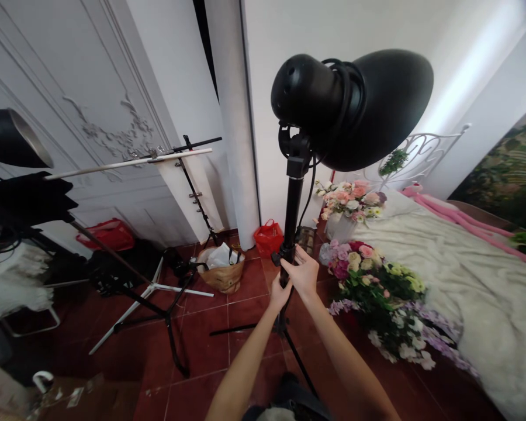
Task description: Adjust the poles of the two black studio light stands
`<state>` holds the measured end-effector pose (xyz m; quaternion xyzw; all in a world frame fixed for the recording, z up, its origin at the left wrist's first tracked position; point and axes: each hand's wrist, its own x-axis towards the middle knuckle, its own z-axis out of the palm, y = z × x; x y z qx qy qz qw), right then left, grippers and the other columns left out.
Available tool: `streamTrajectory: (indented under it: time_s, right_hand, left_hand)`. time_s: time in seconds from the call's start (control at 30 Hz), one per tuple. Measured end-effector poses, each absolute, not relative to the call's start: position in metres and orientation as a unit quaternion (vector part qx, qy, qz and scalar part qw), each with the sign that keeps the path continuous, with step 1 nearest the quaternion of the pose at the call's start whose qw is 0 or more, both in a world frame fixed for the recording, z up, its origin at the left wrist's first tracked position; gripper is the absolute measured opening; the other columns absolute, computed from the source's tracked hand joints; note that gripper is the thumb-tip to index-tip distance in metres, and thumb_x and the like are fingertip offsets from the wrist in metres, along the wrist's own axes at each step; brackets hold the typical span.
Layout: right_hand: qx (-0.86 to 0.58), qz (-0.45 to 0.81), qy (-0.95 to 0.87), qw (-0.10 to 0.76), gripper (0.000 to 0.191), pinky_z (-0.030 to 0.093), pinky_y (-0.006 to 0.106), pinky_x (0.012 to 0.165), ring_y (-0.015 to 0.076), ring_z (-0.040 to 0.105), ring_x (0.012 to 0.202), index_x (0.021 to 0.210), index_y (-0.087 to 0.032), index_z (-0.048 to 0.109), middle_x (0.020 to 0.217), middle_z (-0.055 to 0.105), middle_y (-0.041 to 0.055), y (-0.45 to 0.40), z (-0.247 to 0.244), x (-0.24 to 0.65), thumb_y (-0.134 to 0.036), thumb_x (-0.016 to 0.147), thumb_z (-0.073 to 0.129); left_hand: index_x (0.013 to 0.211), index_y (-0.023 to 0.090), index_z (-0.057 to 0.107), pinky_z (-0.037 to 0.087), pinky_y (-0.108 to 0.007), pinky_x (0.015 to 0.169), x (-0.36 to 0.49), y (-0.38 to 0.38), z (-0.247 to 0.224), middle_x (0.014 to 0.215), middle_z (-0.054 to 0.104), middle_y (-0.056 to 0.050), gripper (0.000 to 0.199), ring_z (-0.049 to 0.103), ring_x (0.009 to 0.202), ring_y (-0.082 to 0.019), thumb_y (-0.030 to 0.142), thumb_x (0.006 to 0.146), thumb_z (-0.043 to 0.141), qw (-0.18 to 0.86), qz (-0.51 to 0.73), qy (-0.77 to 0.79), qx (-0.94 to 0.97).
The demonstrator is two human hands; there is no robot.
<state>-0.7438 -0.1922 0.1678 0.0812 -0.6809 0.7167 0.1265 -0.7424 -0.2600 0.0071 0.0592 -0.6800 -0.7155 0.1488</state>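
Note:
Right in front of me stands a black light stand (293, 202) topped by a studio light (377, 105) with a wide black reflector, its cable looped around the housing. My left hand (280, 292) is closed around the pole, low on it. Just above, my right hand (305, 270) grips the same pole near the black locking collar (284, 252) and its knob. The fingers are partly hidden behind the pole. Below my hands the stand's legs (296, 356) spread over the red tiles.
Artificial flowers (372, 275) crowd the floor at right beside a bed (477, 263) with a pale cover. Left are other stands (166, 316), another lamp (15, 137) and a woven basket (223, 275). A red bag (268, 238) sits by the wall near a paper roll (234, 123).

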Motion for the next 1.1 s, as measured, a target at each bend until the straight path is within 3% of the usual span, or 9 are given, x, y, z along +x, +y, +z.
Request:
streamTrajectory:
  time_s: [0.27, 0.4, 0.57, 0.67, 0.8, 0.9, 1.1]
  right_hand:
    - [0.104, 0.685, -0.704, 0.155, 0.05, 0.05, 0.039, 0.094, 0.0229, 0.065, 0.096, 0.114, -0.015, 0.062, 0.106, 0.068, 0.0053, -0.191, 0.161, -0.743, -0.03, 0.066, 0.068]
    - [0.155, 0.652, -0.719, 0.183, 0.051, 0.048, 0.04, 0.097, 0.0229, 0.061, 0.104, 0.12, -0.016, 0.056, 0.119, 0.061, 0.0082, -0.175, 0.145, -0.738, -0.033, 0.072, 0.066]
    - [0.186, 0.589, -0.765, 0.181, 0.032, 0.051, 0.039, 0.092, 0.021, 0.057, 0.108, 0.113, -0.021, 0.059, 0.118, 0.059, 0.0088, -0.133, 0.081, -0.73, -0.033, 0.085, 0.052]
    - [0.195, 0.535, -0.812, 0.127, 0.035, 0.05, 0.041, 0.093, 0.022, 0.052, 0.115, 0.12, -0.025, 0.055, 0.125, 0.055, 0.009, -0.112, 0.037, -0.726, -0.034, 0.089, 0.044]
    - [0.236, 0.49, -0.837, 0.061, 0.043, 0.04, 0.045, 0.103, 0.0213, 0.043, 0.125, 0.135, -0.029, 0.04, 0.137, 0.045, 0.007, -0.106, 0.005, -0.729, -0.034, 0.092, 0.036]
    - [0.256, 0.463, -0.847, 0.05, 0.04, 0.035, 0.046, 0.106, 0.0225, 0.042, 0.126, 0.13, -0.028, 0.046, 0.138, 0.045, 0.007, -0.112, -0.004, -0.741, -0.037, 0.092, 0.036]
    - [0.268, 0.442, -0.855, 0.048, 0.034, 0.039, 0.046, 0.102, 0.0232, 0.046, 0.122, 0.116, -0.027, 0.059, 0.134, 0.049, 0.0078, -0.114, -0.016, -0.763, -0.04, 0.09, 0.042]
  left_hand:
    - [0.108, 0.016, 0.058, 0.048, -0.038, 0.088, -0.744, -0.26, 0.005, 0.099, 0.067, -0.009, 0.04, 0.06, 0.099, -0.023, 0.023, 0.069, 0.065, 0.144, -0.712, -0.686, 0.043]
    - [0.106, 0.015, 0.059, 0.047, -0.038, 0.088, -0.743, -0.26, 0.005, 0.099, 0.067, -0.009, 0.037, 0.06, 0.1, -0.023, 0.03, 0.072, 0.065, 0.156, -0.704, -0.691, 0.047]
    - [0.096, 0.014, 0.061, 0.047, -0.035, 0.085, -0.743, -0.258, 0.007, 0.092, 0.067, -0.009, 0.035, 0.062, 0.092, -0.021, 0.042, 0.076, 0.061, 0.157, -0.696, -0.698, 0.053]
    - [0.093, 0.014, 0.061, 0.048, -0.033, 0.083, -0.743, -0.257, 0.008, 0.089, 0.067, -0.009, 0.037, 0.062, 0.091, -0.02, 0.047, 0.075, 0.061, 0.151, -0.694, -0.701, 0.065]
    - [0.09, 0.015, 0.061, 0.048, -0.032, 0.081, -0.743, -0.258, 0.008, 0.086, 0.066, -0.008, 0.036, 0.062, 0.088, -0.02, 0.048, 0.075, 0.061, 0.153, -0.689, -0.705, 0.066]
    - [0.091, 0.015, 0.06, 0.048, -0.032, 0.08, -0.744, -0.258, 0.007, 0.086, 0.066, -0.008, 0.036, 0.062, 0.085, -0.019, 0.047, 0.075, 0.061, 0.149, -0.695, -0.701, 0.065]
    - [0.093, 0.015, 0.06, 0.048, -0.032, 0.081, -0.744, -0.258, 0.005, 0.085, 0.066, -0.007, 0.035, 0.062, 0.086, -0.019, 0.046, 0.076, 0.06, 0.15, -0.697, -0.699, 0.06]
